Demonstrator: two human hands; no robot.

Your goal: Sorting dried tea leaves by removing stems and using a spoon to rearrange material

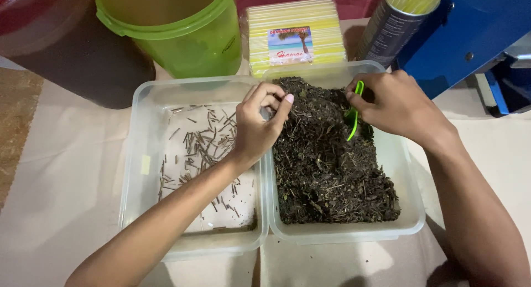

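Two clear plastic tubs stand side by side. The right tub [410, 209] is full of dark dried leaves [332, 165]. The left tub [138, 171] holds several thin brown stems [204, 143] scattered on its pale bottom. My left hand [257, 126] hovers over the wall between the tubs, its fingers pinched together at the edge of the leaves; what they pinch is too small to see. My right hand [395, 104] grips a bright green plastic tool [353, 118] whose end points down into the leaves at the far side of the right tub.
Behind the tubs stand a green bucket [177, 32], a dark brown container [66, 49], a pack of yellow straws [296, 35] and a metal can [395, 24] holding more straws. A blue machine [475, 38] sits at the far right. A beige cloth [55, 198] covers the table.
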